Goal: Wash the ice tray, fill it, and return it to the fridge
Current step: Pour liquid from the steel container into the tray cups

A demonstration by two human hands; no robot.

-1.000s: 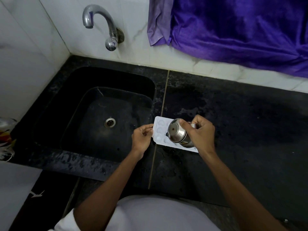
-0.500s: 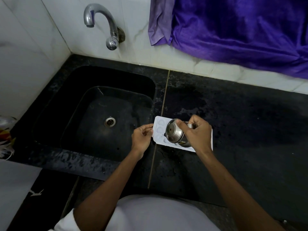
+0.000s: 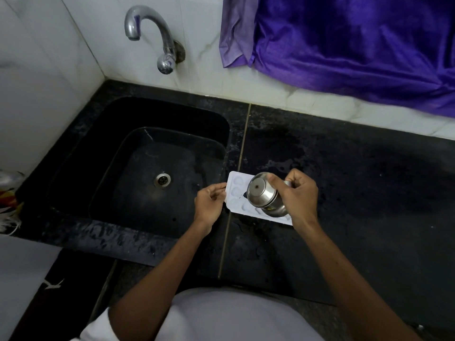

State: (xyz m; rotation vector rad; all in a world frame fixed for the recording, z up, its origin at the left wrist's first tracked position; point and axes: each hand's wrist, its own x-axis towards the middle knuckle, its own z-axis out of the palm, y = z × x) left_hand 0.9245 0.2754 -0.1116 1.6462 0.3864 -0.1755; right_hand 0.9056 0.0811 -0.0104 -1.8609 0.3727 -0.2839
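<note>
Filling step, by the look of it. Flat on the wet dark surface (image 3: 344, 193), at the centre of the frame and just right of the sink (image 3: 110, 143): the white tray (image 3: 235, 190). At its left end the left hand (image 3: 209, 205), thumb and curled fingers pinching the edge to steady it. Over the middle of the tray the right hand (image 3: 299, 195), closed round a small steel cup (image 3: 263, 195), tipped over with the base turned to the upper left and the mouth down toward the cells. Flow of water out of it: cannot tell. Number of full cells: cannot tell either, with the right part of the tray hidden behind cup and hand. At upper left the tap (image 3: 157, 33), no water seen from it. Along the upper right a purple cloth (image 3: 344, 45), not part of this. Next, probably: to go along the rows with a slow tilt, to give each cell its share without overflow, then to put the cup down and lift the tray level with both hands for the way to the fridge. Fridge not in view.
</note>
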